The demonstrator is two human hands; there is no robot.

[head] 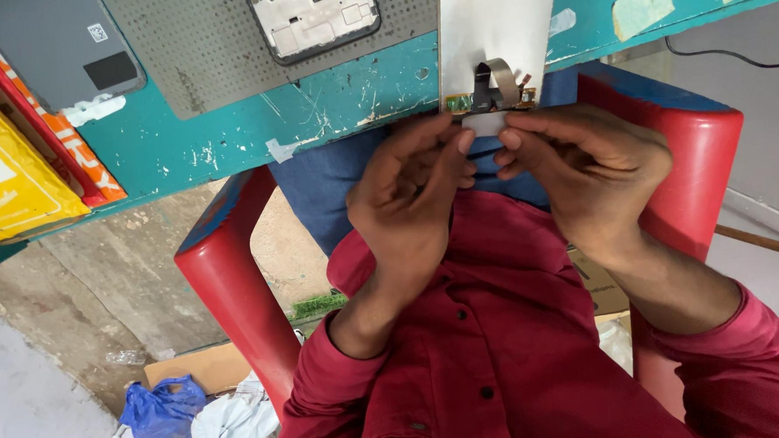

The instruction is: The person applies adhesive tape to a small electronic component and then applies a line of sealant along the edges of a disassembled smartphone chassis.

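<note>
Pinching a small white tab [487, 124] between both thumbs and forefingers, the left hand [414, 187] and right hand [593, 171] hold it closed at the screen panel's [495, 30] lower edge beside the ribbon cable [495, 83], where slow, even pulling seems safest.

Pale display panel [495, 30] flat at the teal table's edge, its flex ribbon [493, 83] and white tab [487, 124] overhanging.

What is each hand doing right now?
Left hand: closed, pinching the small white piece.
Right hand: closed, pinching it too.
</note>
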